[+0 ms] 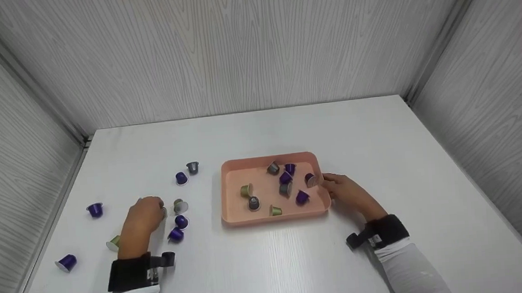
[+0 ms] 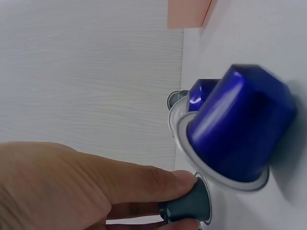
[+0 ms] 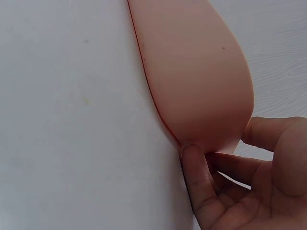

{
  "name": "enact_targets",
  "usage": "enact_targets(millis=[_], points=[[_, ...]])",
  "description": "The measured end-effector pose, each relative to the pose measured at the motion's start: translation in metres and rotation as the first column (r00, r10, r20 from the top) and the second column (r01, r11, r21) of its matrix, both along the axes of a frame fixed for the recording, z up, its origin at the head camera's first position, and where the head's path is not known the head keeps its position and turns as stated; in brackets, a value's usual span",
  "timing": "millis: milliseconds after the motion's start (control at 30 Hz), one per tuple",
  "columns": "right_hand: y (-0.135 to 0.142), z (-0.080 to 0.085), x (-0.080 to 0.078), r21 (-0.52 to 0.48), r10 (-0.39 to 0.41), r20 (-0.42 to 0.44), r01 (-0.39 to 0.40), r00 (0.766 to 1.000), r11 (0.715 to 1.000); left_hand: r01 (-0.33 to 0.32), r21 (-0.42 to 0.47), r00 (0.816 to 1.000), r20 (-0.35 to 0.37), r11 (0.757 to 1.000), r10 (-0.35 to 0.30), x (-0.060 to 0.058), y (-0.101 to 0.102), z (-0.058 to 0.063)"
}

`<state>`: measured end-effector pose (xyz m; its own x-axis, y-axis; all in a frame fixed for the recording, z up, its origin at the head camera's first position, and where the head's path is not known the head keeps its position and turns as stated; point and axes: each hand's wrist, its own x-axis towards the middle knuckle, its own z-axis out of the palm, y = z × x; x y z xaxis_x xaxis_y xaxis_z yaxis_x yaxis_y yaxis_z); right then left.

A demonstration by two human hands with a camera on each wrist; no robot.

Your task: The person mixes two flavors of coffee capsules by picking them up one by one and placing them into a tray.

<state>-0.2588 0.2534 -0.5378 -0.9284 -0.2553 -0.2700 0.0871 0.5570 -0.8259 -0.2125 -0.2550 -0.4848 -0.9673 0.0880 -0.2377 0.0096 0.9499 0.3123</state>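
Observation:
My left hand (image 1: 142, 215) pinches a dark grey-green coffee capsule (image 2: 189, 202) between thumb and fingers, low over the table at the left. Beside it in the left wrist view a blue-purple capsule (image 2: 242, 124) looms large, with others partly hidden behind. To the right of that hand lie a green capsule (image 1: 178, 203) and two purple ones (image 1: 181, 222). At the far side of the table's middle sits a shallow pink tray (image 1: 266, 216) holding several purple, grey and green capsules. My right hand (image 1: 348, 195) grips the tray's right edge, thumb at the rim and fingers against the outer wall.
Further back stand a grey capsule (image 1: 192, 168) and a purple capsule (image 1: 181, 178). Two more purple capsules, one upper (image 1: 95, 210) and one lower (image 1: 66, 263), lie far left. A green capsule (image 1: 113, 243) is partly behind the left wrist. Panelled walls (image 1: 236, 51) enclose the white table (image 1: 269, 265).

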Motion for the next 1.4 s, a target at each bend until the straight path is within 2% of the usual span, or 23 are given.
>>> enact_targets(millis=[67,200,367,567,633,833,1033,1233,1333,1400], points=[[0.0,0.0,0.0,0.002,-0.004,-0.004,0.004,1.0,1.0,-0.02,0.006,1.0,-0.021,1.0,0.02,-0.001,0.002,0.001],[0.0,-0.001,0.0,0.002,-0.007,-0.01,0.007,1.0,1.0,-0.025,0.013,0.992,-0.125,1.0,0.027,-0.002,0.009,0.002],[-0.001,0.0,-0.001,-0.012,-0.005,-0.004,0.004,1.0,1.0,-0.015,-0.013,0.97,-0.243,1.0,0.012,0.0,0.02,0.005],[-0.001,0.001,-0.001,-0.017,-0.009,-0.008,0.009,1.0,1.0,-0.027,0.078,0.94,-0.338,0.997,0.052,0.0,0.034,0.008],[0.0,0.001,-0.001,-0.025,-0.006,-0.01,0.006,1.0,1.0,-0.019,0.098,0.937,-0.347,0.995,0.052,-0.002,0.041,0.008],[0.0,-0.001,0.0,-0.038,-0.006,-0.007,0.005,1.0,0.999,0.012,0.086,0.938,-0.346,0.996,0.019,-0.008,0.063,0.004],[0.0,-0.002,0.0,-0.024,-0.003,-0.009,0.003,1.0,1.0,-0.018,0.136,0.925,-0.374,0.991,0.068,-0.017,0.084,0.005],[0.0,-0.006,-0.001,-0.04,0.011,-0.034,-0.013,0.999,0.999,0.023,0.142,0.911,-0.41,0.99,0.037,-0.025,0.1,0.005],[0.0,-0.005,-0.001,-0.04,0.008,-0.032,-0.009,0.999,0.999,0.042,0.154,0.913,-0.407,0.987,0.024,-0.03,0.108,0.003],[0.001,-0.004,-0.001,-0.046,-0.002,-0.027,0.0,1.0,0.999,0.046,0.167,0.922,-0.386,0.985,0.023,-0.034,0.113,0.002]])
